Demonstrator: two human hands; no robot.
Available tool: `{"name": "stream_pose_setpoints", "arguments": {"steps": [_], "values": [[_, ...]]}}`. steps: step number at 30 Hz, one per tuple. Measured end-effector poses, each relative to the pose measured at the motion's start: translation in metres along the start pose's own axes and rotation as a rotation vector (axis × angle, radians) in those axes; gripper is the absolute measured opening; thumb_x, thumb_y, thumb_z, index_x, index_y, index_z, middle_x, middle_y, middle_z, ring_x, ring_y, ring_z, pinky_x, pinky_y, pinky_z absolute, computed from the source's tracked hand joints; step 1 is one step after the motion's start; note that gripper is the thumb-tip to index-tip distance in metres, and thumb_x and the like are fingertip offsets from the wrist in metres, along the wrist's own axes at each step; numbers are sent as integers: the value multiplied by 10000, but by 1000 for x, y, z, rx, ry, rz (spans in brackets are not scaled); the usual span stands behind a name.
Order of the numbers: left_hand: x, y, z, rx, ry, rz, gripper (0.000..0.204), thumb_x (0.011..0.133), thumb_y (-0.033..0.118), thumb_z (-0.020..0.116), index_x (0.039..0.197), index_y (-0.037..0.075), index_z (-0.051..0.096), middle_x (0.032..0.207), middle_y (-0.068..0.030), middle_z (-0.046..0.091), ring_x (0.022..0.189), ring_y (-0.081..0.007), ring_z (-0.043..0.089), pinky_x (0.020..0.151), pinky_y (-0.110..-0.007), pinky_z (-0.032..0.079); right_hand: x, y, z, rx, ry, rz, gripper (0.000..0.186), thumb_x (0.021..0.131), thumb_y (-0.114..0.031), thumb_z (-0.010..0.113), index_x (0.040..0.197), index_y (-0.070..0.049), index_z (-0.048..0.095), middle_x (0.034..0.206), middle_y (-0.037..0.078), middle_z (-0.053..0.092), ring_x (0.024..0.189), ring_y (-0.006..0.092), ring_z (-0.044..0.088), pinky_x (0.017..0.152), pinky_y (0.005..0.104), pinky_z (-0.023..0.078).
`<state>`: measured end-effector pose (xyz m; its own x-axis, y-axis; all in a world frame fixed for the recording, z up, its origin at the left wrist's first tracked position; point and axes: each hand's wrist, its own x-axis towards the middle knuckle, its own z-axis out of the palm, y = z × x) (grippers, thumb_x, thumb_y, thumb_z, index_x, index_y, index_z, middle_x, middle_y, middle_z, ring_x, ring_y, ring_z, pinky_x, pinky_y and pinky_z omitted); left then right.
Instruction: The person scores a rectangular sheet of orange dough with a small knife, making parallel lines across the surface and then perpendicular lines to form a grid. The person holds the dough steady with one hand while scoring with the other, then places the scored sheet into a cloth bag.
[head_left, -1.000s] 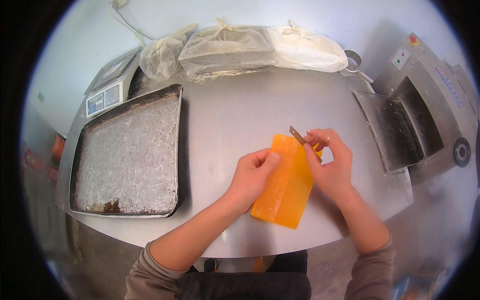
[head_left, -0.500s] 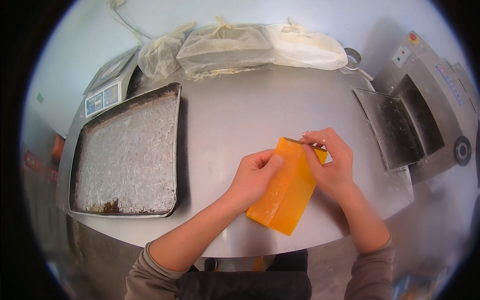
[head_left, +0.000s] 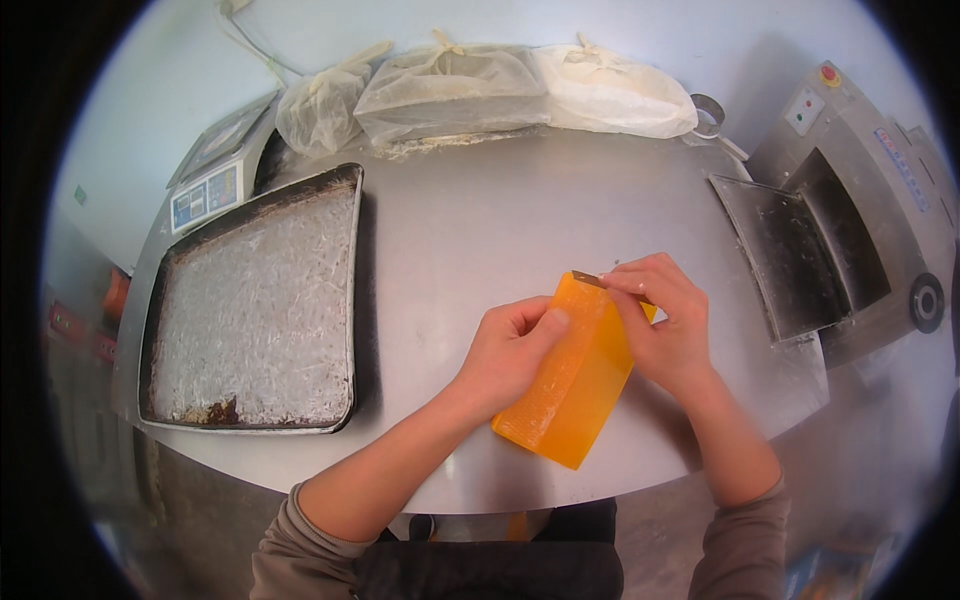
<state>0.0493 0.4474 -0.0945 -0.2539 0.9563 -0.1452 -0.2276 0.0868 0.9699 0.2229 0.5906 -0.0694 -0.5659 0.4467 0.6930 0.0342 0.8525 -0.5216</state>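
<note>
An orange rectangular plastic piece (head_left: 560,400) is held at a slant over the near part of the steel table. White powder dusts its left half, the right half looks smoother, and a narrow dark strip runs along its upper edge. My left hand (head_left: 508,352) is closed on its left side, thumb on the front face and fingers curled behind. At the upper right edge, my right hand (head_left: 668,325) pinches the dark strip between thumb and fingers. Those fingertips partly cover the strip; anything small between them is hidden.
Left on the steel table (head_left: 470,220) lies a worn baking tray (head_left: 353,300), with a digital scale (head_left: 212,190) behind it. Tied plastic bags (head_left: 450,90) line the wall beside a metal ring (head_left: 708,116). A steel machine (head_left: 790,150) with an open chute stands right.
My right fingers have shifted slightly along the dark upper edge. My left hand and the orange piece have barely moved.
</note>
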Motion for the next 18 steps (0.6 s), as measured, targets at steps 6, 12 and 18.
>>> {"name": "stream_pose_setpoints", "arguments": {"steps": [6,12,18], "values": [[0,3,-1,17,8,-8,380,1194,291,622,1334,-28,774,1107,-51,806,980,-113,742,875,-322,614,1,-1,-5,78,-29,118,193,963,134,743,1069,-12,813,1027,102,803,974,290,750,818,380,617],[0,12,-7,38,16,-17,379,1189,289,624,1324,-30,778,1099,-54,804,981,-125,749,892,-320,613,6,3,-14,-41,-65,-1,197,951,137,742,1049,-21,809,1027,94,796,970,302,724,834,399,592],[0,21,-16,76,-19,-68,374,1186,275,619,1332,-30,779,1102,-44,802,985,-116,745,906,-316,608,14,11,-28,-47,-138,-36,198,941,133,753,1026,-41,797,1016,82,789,991,306,696,879,401,565]]}}
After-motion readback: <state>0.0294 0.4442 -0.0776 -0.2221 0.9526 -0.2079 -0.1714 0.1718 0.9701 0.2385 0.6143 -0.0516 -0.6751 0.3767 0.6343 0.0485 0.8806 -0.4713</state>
